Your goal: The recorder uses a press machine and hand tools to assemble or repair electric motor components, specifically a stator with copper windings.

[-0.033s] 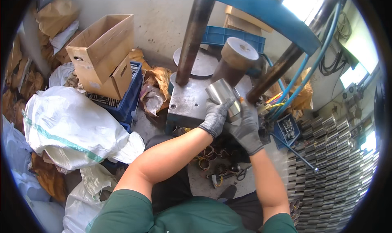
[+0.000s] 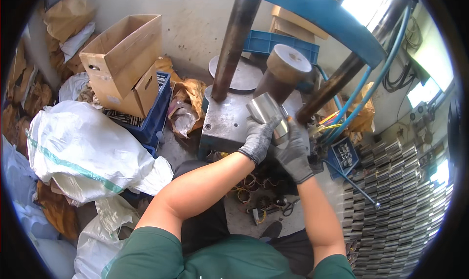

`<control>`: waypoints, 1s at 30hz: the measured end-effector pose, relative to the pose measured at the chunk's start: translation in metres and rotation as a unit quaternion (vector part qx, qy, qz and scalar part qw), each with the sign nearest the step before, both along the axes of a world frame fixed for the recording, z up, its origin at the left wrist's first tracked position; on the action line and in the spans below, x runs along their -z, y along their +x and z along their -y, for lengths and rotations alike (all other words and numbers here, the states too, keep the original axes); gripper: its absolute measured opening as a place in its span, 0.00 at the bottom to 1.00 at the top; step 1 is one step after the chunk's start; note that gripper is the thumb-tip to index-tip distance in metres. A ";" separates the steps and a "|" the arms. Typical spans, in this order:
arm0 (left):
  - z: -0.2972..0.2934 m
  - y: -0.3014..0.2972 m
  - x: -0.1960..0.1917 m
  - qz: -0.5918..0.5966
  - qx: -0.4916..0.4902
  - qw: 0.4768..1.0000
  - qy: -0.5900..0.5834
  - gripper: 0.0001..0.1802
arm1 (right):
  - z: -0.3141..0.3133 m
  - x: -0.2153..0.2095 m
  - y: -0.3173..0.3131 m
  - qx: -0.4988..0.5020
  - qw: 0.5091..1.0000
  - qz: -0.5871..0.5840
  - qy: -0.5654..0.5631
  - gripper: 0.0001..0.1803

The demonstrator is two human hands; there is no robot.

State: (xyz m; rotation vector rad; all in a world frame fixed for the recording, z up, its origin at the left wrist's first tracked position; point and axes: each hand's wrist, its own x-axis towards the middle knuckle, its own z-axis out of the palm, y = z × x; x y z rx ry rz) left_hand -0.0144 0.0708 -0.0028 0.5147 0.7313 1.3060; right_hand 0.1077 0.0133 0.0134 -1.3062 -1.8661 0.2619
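A shiny metal cylinder [image 2: 264, 108] is held tilted between my two grey-gloved hands, above the front of a steel press bed [image 2: 227, 120]. My left hand [image 2: 257, 139] is closed round its near left side. From the lower right, my right hand [image 2: 294, 154] grips its other end, with the fingers partly hidden. A small orange spot shows at a right fingertip; what it is I cannot make out. Just behind the cylinder stands a thick round steel post [image 2: 289, 64] with a flat top. Beside that lies a round metal plate [image 2: 244, 73].
The blue press frame [image 2: 312, 10] and its dark columns [image 2: 234, 49] rise around the bed. To the left are a white sack [image 2: 88, 152], a cardboard box [image 2: 119, 59] and a blue crate [image 2: 163, 108]. Stacked metal cylinders [image 2: 395, 205] fill the right. Scissors [image 2: 290, 208] lie on the floor.
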 end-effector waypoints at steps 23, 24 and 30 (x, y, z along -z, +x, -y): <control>-0.120 -0.050 0.029 -0.326 -0.114 0.935 0.079 0.26 | -0.017 0.026 0.022 0.090 0.968 0.230 -0.045 0.64; -0.120 -0.053 0.030 -0.336 -0.124 0.930 0.078 0.26 | -0.006 0.023 0.021 0.096 0.969 0.221 -0.060 0.63; -0.125 -0.049 0.036 -0.311 -0.128 0.938 0.083 0.21 | 0.029 0.031 0.069 0.006 0.981 -0.169 -0.093 0.59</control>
